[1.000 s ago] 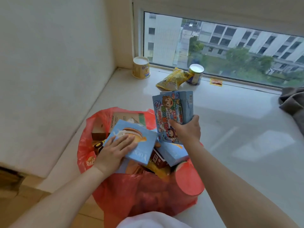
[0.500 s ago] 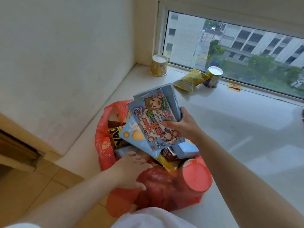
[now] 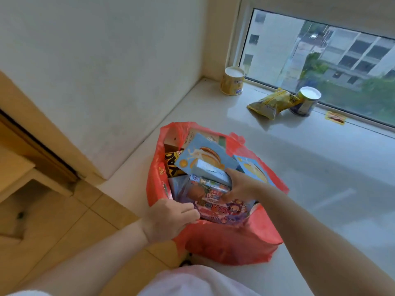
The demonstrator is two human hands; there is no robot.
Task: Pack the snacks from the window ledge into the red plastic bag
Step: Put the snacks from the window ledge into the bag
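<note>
Sitting at 6 o'clock on the window ledge (image 3: pixel 320 167): red plastic bag (image 3: pixel 230 242), crammed with snack boxes. Left hand (image 3: pixel 168 218) gripping its near rim; right hand (image 3: pixel 241 186) clasping cartoon snack box (image 3: pixel 213 201) inside. Lying at 1 o'clock: yellow snack pouch (image 3: pixel 271 102) between two cans.

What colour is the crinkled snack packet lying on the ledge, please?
Yellow with dark print, seen in the head view: snack packet.

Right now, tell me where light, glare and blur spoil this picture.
Head view: daylight from the window puts pale glare on the ledge; the cartoon box and right hand are motion-blurred; wide-angle bending tilts the walls; the left hand is fairly sharp.
</note>
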